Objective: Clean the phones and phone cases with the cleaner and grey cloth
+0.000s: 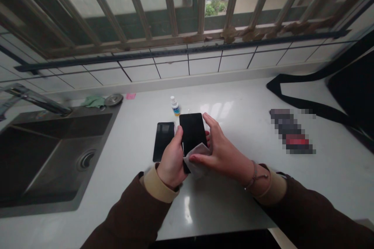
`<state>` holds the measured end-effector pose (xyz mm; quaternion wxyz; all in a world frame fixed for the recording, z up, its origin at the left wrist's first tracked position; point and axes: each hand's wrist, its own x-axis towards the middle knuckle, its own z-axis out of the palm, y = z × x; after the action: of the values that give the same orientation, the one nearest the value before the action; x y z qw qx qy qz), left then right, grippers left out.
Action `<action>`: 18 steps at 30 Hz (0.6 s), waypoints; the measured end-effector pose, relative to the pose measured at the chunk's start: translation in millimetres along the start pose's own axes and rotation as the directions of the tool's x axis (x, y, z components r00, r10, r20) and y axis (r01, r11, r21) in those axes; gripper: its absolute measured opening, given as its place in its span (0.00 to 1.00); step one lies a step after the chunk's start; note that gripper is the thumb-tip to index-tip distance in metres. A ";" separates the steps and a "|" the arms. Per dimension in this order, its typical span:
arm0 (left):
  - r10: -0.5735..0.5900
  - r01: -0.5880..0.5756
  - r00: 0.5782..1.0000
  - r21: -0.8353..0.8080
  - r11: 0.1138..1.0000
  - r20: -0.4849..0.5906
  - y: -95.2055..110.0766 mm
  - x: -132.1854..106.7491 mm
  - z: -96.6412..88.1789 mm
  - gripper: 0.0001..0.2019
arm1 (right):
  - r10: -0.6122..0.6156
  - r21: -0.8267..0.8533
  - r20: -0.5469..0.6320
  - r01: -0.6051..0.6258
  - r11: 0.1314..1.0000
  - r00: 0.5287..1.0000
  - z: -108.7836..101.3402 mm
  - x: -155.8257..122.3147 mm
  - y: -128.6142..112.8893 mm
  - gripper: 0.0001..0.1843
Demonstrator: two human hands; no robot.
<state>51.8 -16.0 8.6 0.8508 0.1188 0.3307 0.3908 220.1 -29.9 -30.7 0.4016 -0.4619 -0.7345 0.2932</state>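
A black smartphone (193,130) is held above the counter with its dark screen facing up. My left hand (173,157) grips it from the left side, thumb along the edge. On its lower right part lies a thin whitish cloth or wipe (198,165), pinched by my right hand (220,148). The thumb of that hand presses the wipe, while its index finger reaches to the phone's top right corner. A second phone (164,140) lies flat on the counter, left of the held one. Just behind them stands a small white-capped bottle (175,106) with a blue label.
A steel sink (68,171) with a faucet (37,99) is on the left. A green cloth (94,101), a round metal strainer (113,99) and a pink scrap (130,96) lie behind it. A black strap (295,103) and a blurred-out item (292,130) are on the right.
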 end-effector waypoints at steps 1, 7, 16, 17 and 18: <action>0.013 -0.013 1.000 -0.004 1.000 -0.009 1.1 0.5 -0.6 0.34 | 0.001 0.004 -0.001 -0.001 1.000 1.000 -0.2 0.0 0.5 0.66; 0.014 -0.014 1.000 0.006 1.000 0.016 0.8 1.6 -2.6 0.34 | 0.027 -0.055 -0.087 -0.032 0.998 0.996 -5.5 4.2 8.1 0.51; -0.015 0.009 0.996 0.059 0.998 0.090 -6.1 -1.1 -3.7 0.29 | -0.047 -0.137 -0.193 0.020 0.990 0.980 -15.7 9.9 4.6 0.42; -0.021 0.015 0.996 0.070 0.997 0.092 -6.2 -1.5 -4.0 0.30 | -0.084 -0.158 -0.175 0.056 0.986 0.981 -17.0 9.9 3.3 0.44; -0.034 0.025 0.994 0.086 0.996 0.100 -6.2 -2.1 -4.5 0.30 | -0.113 -0.176 -0.165 0.084 0.981 0.980 -18.3 10.1 2.4 0.45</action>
<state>51.5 -21.9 3.3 0.8664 0.1695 0.3050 0.3572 234.5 -18.6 -20.2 0.4380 -0.4809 -0.7406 0.1684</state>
